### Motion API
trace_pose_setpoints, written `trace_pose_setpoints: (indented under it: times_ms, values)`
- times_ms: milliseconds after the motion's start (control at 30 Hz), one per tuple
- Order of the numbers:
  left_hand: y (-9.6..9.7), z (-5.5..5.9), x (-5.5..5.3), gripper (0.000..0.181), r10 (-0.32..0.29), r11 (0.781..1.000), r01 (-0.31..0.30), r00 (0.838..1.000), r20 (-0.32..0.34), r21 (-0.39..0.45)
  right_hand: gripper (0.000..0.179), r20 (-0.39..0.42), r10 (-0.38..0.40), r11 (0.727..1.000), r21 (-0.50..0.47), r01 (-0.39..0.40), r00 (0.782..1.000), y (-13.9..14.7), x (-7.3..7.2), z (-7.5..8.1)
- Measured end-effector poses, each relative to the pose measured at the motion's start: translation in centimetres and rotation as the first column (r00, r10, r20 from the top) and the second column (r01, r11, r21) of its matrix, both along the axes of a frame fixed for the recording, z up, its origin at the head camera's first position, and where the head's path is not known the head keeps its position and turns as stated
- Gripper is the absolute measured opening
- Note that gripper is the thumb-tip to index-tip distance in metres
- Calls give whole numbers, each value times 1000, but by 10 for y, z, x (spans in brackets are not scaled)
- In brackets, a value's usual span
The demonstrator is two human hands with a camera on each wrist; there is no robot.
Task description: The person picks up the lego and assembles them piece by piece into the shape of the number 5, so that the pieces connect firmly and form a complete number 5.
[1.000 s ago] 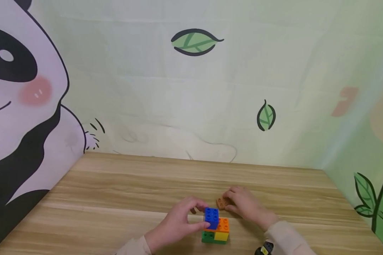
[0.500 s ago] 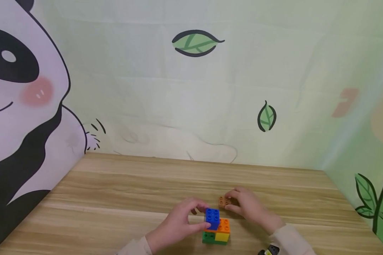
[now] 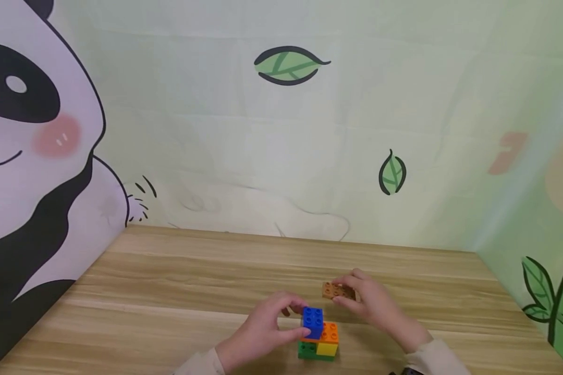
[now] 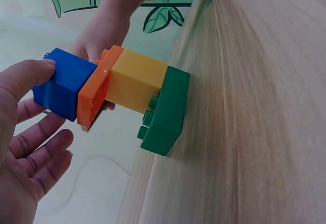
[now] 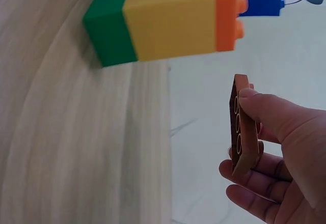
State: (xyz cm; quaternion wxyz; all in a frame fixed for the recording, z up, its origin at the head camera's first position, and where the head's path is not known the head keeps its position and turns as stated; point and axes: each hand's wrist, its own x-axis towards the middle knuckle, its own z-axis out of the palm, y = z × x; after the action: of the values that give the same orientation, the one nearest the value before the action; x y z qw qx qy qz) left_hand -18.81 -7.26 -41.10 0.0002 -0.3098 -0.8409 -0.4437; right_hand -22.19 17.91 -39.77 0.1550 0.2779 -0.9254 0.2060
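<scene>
My left hand (image 3: pixel 260 325) pinches a blue building brick (image 3: pixel 313 323) between thumb and fingers, at the top of a small stack. Beneath the blue brick lies a flat orange brick (image 3: pixel 330 332), then a yellow brick (image 4: pixel 136 80), with a green brick (image 4: pixel 169 109) at the bottom on the table. The blue one overhangs the yellow to the left. Behind the stack, my right hand (image 3: pixel 374 302) grips a thin brown brick (image 5: pixel 246 130) by its edges. In the right wrist view its hollow underside faces the stack, and it is held off the table.
The wood-grain table (image 3: pixel 206 271) stretches back to a pale green wall cloth (image 3: pixel 206 130) with a printed panda at the left and leaves. A dark wrist device (image 3: pixel 410 371) shows at the right sleeve by the bottom edge.
My right hand has moved slightly back and to the right with the brown brick, now showing more of its studs. The left hand stays on the blue brick, and the stack stands as before.
</scene>
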Motion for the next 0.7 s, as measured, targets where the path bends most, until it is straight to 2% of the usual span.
trace_pose_setpoints:
  times_ms: [233,367,600,700]
  values:
    - [0,-2,0,36,3,1000,-3,1000,1,13,30,105,17,999,-40,-12,994,-1,10,12]
    - [0,-3,0,36,0,1000,0,1000,-1,23,28,116,38,997,-78,-30,993,-4,18,19]
    - [0,-2,-1,35,-2,1000,2,1000,16,25,28,75,84,991,-109,-75,994,-11,32,29]
    - [0,-1,-1,35,-6,1000,6,1000,18,29,28,95,91,989,-125,-79,991,-13,36,32]
